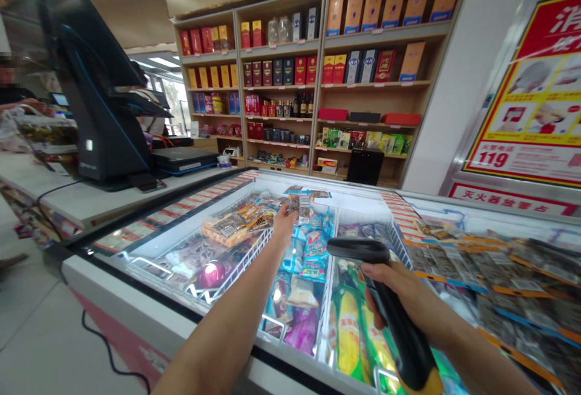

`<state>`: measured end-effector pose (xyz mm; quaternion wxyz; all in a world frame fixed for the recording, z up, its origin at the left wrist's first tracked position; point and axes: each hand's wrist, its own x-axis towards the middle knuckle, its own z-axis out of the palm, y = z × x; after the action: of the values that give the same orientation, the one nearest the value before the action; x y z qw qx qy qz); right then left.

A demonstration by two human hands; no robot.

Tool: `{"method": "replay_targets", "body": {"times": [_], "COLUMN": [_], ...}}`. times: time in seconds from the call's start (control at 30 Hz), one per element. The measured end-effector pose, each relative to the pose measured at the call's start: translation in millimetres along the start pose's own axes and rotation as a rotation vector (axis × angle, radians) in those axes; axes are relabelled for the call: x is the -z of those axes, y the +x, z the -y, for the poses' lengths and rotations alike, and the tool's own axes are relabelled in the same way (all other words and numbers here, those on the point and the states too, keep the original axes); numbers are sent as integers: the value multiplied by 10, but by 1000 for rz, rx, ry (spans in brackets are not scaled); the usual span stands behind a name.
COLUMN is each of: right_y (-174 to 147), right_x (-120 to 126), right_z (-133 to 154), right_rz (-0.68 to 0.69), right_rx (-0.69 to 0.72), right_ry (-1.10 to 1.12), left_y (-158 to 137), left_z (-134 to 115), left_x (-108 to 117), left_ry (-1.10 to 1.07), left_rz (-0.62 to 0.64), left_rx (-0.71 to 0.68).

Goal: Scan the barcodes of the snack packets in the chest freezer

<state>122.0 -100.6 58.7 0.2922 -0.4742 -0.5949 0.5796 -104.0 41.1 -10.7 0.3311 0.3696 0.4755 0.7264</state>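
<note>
Partway along, judging by the grip: black scanner [394, 316] already in the right hand [403, 283], clamped round the handle; small brown-and-blue packet [304, 204] apparently pinched at an edge by the left hand [284, 222], over the freezer [122, 298], beyond the scanner's head. Hands well apart. Whether read by the scanner or not, cannot tell; amount left likewise unclear. Counted, largest down: 1 shelving unit [381, 97] with 3 bays in view; 1 freezer; 1 worktop [86, 201] at the left, bearing 1 touchscreen terminal [100, 117]; 6 orange-and-blue boxes [394, 6] on the right bay's top shelf; 1 scanner; 2 clearly visible yellow corn packs [348, 328], just beside the scanner's handle; 1 packet at the left hand; brown packets [481, 268] on the right, too overlapped for counting.
</note>
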Motion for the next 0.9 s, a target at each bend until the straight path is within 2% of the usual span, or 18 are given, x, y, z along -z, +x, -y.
{"method": "replay_targets", "body": {"times": [0.33,0.6,0.9], "right_y": [-15,-1,3], "right_x": [3,18,6], "right_z": [57,40,58], "right_rz": [-19,5,-32], "right_rx": [-9,-11,-50], "right_ry": [14,50,107], "left_y": [22,-3,-66], "left_z": [34,6,-91], "left_x": [0,-7,-18], "left_ry": [-79,-17,-63], "left_rz": [36,16,-16], "left_rx": [28,31,90]}}
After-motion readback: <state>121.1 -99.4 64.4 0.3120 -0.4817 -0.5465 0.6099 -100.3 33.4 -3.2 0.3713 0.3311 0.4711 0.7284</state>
